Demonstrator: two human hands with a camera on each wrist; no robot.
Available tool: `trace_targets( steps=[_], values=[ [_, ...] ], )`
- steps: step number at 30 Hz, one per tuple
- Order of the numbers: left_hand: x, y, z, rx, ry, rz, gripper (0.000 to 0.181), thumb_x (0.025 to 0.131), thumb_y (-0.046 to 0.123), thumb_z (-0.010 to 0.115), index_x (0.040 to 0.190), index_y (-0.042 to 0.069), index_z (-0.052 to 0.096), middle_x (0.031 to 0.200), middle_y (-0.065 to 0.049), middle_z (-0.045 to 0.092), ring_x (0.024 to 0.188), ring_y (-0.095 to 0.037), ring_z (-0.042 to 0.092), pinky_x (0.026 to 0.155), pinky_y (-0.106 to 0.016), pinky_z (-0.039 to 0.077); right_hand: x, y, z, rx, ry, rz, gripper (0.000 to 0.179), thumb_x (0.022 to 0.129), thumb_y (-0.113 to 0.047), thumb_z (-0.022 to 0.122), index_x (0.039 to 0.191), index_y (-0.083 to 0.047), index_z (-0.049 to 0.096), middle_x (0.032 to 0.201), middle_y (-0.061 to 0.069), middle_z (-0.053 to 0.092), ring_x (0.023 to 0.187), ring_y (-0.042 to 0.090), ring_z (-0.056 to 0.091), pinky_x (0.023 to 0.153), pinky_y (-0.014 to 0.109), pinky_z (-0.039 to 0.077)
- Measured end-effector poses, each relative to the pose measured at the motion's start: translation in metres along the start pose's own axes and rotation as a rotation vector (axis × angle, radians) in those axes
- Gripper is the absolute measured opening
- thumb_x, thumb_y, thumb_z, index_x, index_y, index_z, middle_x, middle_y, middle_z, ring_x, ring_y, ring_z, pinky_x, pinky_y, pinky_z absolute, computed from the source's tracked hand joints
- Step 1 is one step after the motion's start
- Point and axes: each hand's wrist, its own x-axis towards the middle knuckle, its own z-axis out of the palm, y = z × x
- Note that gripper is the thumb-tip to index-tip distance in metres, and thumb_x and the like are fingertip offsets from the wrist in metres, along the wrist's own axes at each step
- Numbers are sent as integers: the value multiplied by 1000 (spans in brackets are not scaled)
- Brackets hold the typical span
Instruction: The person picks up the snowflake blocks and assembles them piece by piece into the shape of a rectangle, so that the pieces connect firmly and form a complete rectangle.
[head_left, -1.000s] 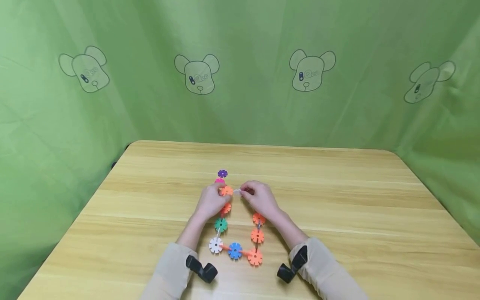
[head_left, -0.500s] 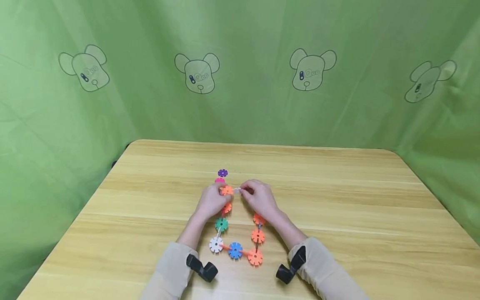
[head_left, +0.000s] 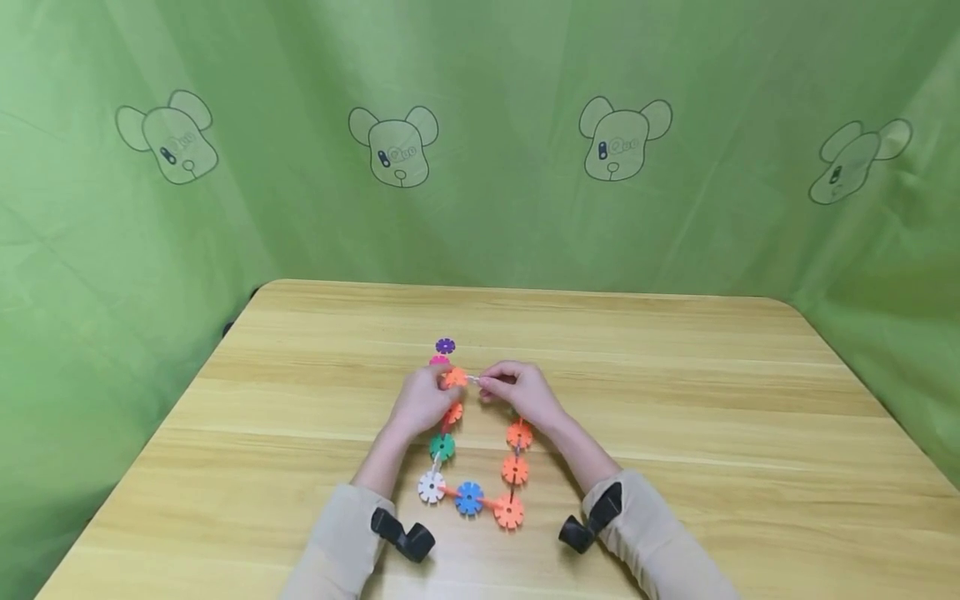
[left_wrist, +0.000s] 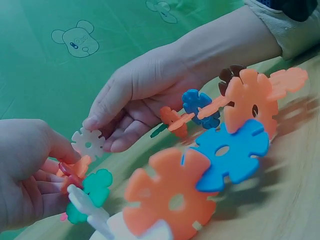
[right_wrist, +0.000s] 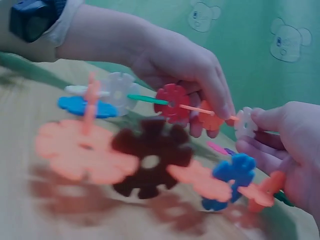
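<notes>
Notched plastic snowflake discs interlock into a U-shaped chain on the table. My left hand (head_left: 426, 402) grips the chain's far left end by an orange snowflake disc (head_left: 455, 377). Between thumb and fingers of my right hand (head_left: 527, 397) is a white snowflake disc (left_wrist: 96, 140), held edge-on against that orange one. In the right wrist view the white disc's edge meets an orange disc standing out from the left fingers. Along the left side run a red disc (right_wrist: 171, 112) and a green disc (head_left: 442, 447); a blue disc (head_left: 469, 498) lies in the near row.
Beyond my left hand lie a loose purple disc (head_left: 446, 346) and a pink disc (head_left: 439, 361), partly covered. The chain's right side, with orange discs (head_left: 515, 470), ends below my right wrist. A green curtain (head_left: 495, 225) hangs behind the wooden table (head_left: 675, 367).
My right hand has shifted its fingers on the white disc, the thumb now straighter, and its forearm has swung slightly right. The orange disc in my left hand has tilted a little.
</notes>
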Motion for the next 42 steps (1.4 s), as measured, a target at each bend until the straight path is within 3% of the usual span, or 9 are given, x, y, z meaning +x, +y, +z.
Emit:
trace_targets(
  steps=[3, 10, 24, 34, 42],
  values=[
    [0, 0, 0, -2, -15, 4, 47, 85, 12, 62, 127, -4, 52, 52, 2, 43, 41, -7, 35, 39, -20, 32, 2, 1, -2, 38, -24, 32, 19, 88, -5, 62, 100, 9, 64, 91, 24, 64, 75, 22, 65, 73, 33, 54],
    [-2, -1, 0, -1, 4, 3, 46, 84, 11, 62, 126, -5, 52, 57, 0, 43, 44, -8, 36, 43, -22, 33, 3, -1, -3, -167, -47, 39, 22, 90, -16, 61, 100, 1, 68, 84, 10, 68, 75, 20, 64, 68, 30, 53],
    [-2, 1, 0, -24, 23, -12, 46, 83, 6, 61, 126, -7, 52, 54, 1, 43, 41, -7, 36, 40, -20, 32, -3, -7, 5, -193, 32, 31, 18, 89, -12, 62, 96, 2, 71, 85, 11, 70, 79, 20, 67, 73, 29, 53],
    [-1, 1, 1, -30, -49, -26, 46, 85, 10, 63, 126, -6, 52, 52, 0, 44, 41, -7, 38, 38, -18, 33, -5, -7, 4, -244, 48, 25, 17, 89, -11, 61, 97, 0, 72, 81, 10, 70, 75, 18, 67, 69, 27, 54],
    [-1, 1, 3, -17, -18, -48, 47, 83, 11, 63, 126, -5, 52, 52, 0, 44, 40, -7, 37, 39, -19, 32, -2, -7, 4, -182, 33, 97, 18, 89, -11, 61, 98, 1, 71, 82, 9, 70, 76, 17, 67, 69, 27, 54]
  ],
)
